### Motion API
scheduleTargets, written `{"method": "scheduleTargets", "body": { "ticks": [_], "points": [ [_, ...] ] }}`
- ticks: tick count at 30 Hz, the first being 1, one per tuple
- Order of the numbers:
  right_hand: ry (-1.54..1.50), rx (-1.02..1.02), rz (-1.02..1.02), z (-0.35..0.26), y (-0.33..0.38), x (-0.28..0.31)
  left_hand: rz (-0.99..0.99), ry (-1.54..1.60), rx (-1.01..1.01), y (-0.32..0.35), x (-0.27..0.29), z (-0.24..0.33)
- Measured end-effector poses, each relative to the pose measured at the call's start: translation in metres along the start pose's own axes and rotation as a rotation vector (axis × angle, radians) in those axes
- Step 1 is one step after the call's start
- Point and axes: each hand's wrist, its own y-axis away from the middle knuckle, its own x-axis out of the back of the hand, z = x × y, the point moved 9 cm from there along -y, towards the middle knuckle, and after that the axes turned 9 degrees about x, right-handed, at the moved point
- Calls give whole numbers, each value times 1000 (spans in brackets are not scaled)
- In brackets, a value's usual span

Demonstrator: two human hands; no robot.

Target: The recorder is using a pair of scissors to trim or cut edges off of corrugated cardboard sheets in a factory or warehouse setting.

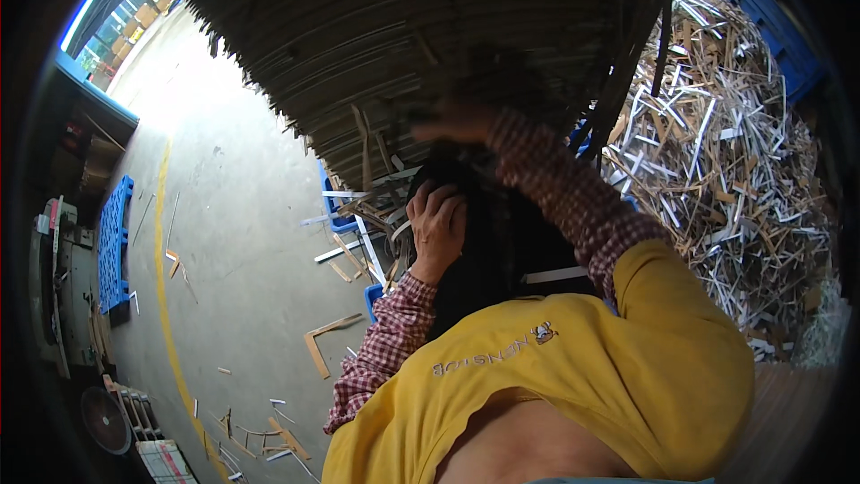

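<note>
My left hand [437,224] rests against a black shape [461,273] in front of my chest, its fingers bent over the edge. What they grip there is hidden in the dark. Reaching up and to the left, my right hand [452,121] is smeared by motion and in shadow, so its fingers do not show clearly. It is close to a large dark stack of thin strips [376,45] that fills the top of the view. Loose brown and white strips [372,242] stick out beside my left hand.
A tall heap of white and brown scrap strips [708,161] stands at the right, with a blue crate [775,27] behind it. On the left are a blue pallet [115,246], a yellow floor line [161,278] and a round fan [106,419]. Offcuts [318,345] litter the floor.
</note>
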Motion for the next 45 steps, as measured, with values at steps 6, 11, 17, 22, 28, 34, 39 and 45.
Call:
{"method": "scheduleTargets", "body": {
  "ticks": [6, 11, 17, 22, 28, 34, 39, 45],
  "points": [
    [-251, -148, 259, 32, -17, 75, 20, -2, -2, 1, -6, -7],
    [-350, -366, 223, 32, -15, 73, 25, -12, 13, 4, -2, -10],
    [-476, -193, 414, 29, -36, 64, 6, -3, -4, -7, -9, 5],
    [-190, 320, 618, -67, 15, 4, 267, 534, 403, 23, 16, -77],
    [-640, 101, 249, -59, 35, -44, 74, 1483, 679, -34, 24, -118],
    [-623, 42, -41, -63, 21, -58, 212, 1563, 661, -97, 62, -155],
    [-347, 74, -8, -55, -24, -23, 633, 1488, 1092, 4, 66, -219],
    [-433, 4, 73, -42, -121, 4, 171, 803, 876, 51, 1, -134]
  ]
}}
